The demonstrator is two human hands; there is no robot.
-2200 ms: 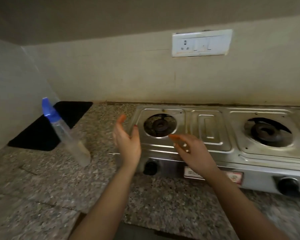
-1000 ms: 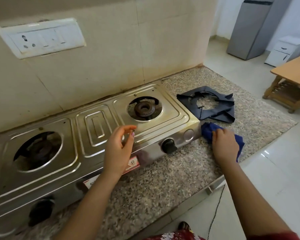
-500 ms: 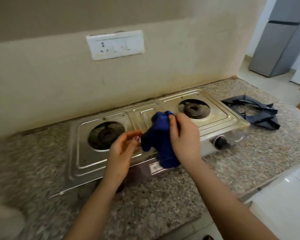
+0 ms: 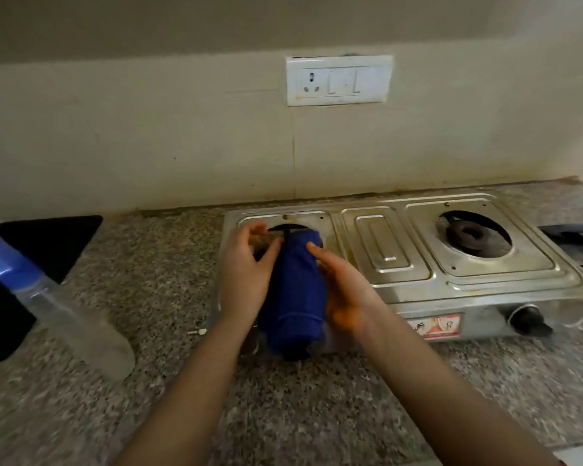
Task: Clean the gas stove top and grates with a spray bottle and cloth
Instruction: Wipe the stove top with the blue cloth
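Holding cloth (image 4: 293,297), left hand (image 4: 246,274) and right hand (image 4: 345,294) are near spray bottle (image 4: 58,307).

White switch-and-socket plate (image 4: 339,80) on cream tiled wall (image 4: 148,136), above bench level. Speckled granite bench (image 4: 317,415) runs full width. Flat black patch (image 4: 48,240) at far left, against the wall; nature unclear.

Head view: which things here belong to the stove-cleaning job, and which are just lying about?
Job in hand: blue cloth, between left hand and right hand; stove top; spray bottle on the counter; dark grates at the right edge, mostly cut off.

Lying about: wall socket panel; black panel at far left.
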